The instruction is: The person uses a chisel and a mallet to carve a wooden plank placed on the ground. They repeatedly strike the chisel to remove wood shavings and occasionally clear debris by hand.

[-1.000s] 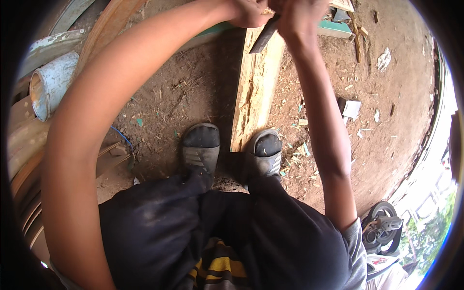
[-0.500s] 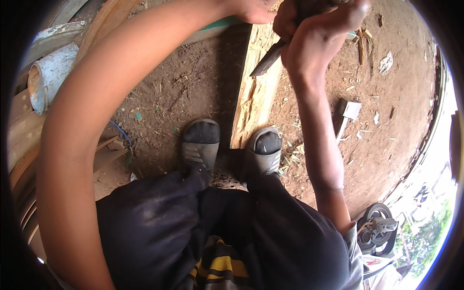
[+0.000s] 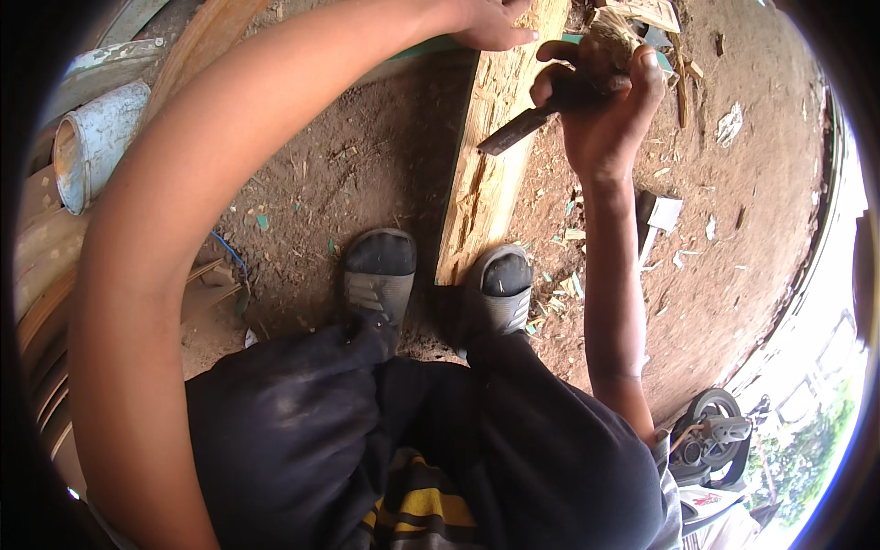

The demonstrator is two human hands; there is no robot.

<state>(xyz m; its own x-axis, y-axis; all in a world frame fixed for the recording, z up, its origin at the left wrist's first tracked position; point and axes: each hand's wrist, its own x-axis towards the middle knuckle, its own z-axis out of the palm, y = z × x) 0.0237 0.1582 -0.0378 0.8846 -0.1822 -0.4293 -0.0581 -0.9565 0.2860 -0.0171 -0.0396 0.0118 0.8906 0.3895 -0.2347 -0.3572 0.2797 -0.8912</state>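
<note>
My left hand point(image 3: 495, 25) rests at the far end of a pale, rough-hewn plank point(image 3: 490, 170), its thumb stretched out over the wood. The top edge cuts off part of that hand. To its right, my right hand point(image 3: 600, 119) holds a dark, flat-bladed tool point(image 3: 513, 131) across the palm. Two fingers are lifted off it, the thumb points up. The blade's tip slants down to the left over the plank. A pale, frayed wooden piece point(image 3: 616, 32) shows above the palm; whether it belongs to the tool is unclear. The plank's near end lies between my sandalled feet point(image 3: 383, 275).
Wood chips point(image 3: 555, 298) litter the brown dirt floor point(image 3: 733, 183). A dark block with a white face point(image 3: 662, 211) lies right of my forearm. At left are a worn, whitish-blue bucket point(image 3: 96, 147) and boards point(image 3: 197, 55). A wheeled vehicle point(image 3: 715, 431) stands at lower right.
My right hand has turned and moved slightly down, its fingers loosening and exposing the frayed wooden piece. The blade stays near the same spot. My left hand has shifted slightly right over the plank.
</note>
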